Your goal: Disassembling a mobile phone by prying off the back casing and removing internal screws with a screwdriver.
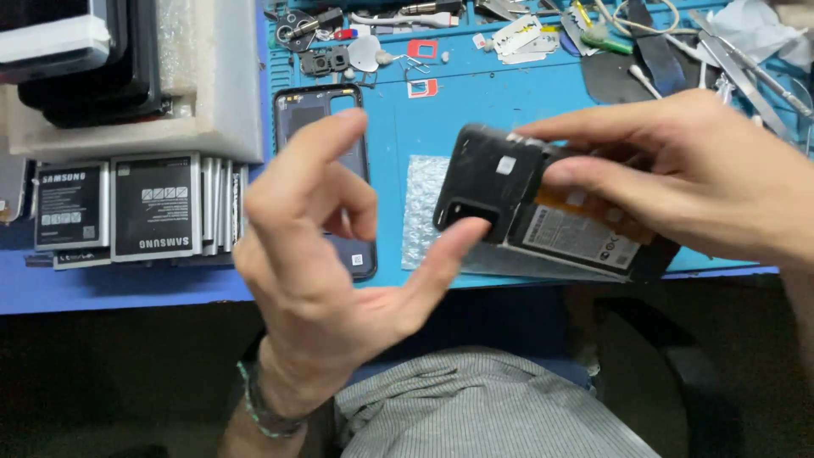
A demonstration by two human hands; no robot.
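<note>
Striped grey shirt cloth (483, 407) sits lowest in view, just under the left hand (326, 263), which is spread loose with curled fingers and grips nothing; only its thumb tip touches the lower corner of the opened phone (543, 203). A beaded bracelet (267, 403) circles that wrist. Right hand (695, 170) pinches the phone from the far side, fingers closed across its upper edge and back, holding it tilted above the front edge of the counter (441, 119).

Blue matting covers the counter, smooth and slightly glossy. On it lie a dark phone back cover (318, 110) with rounded corners, partly hidden by the left hand, and a square of bubble wrap (421, 203), dimpled and clear. At the left, flat phone batteries (153, 208) stand in a row, black-faced with silvery rims. Small metal tweezers (746, 68) and tiny parts litter the far side.

My judgement: held by one hand over the edge, the phone could slip and drop to the lap or floor; its orange flex strip (593, 208) looks thin and could tear if a finger snags it.
</note>
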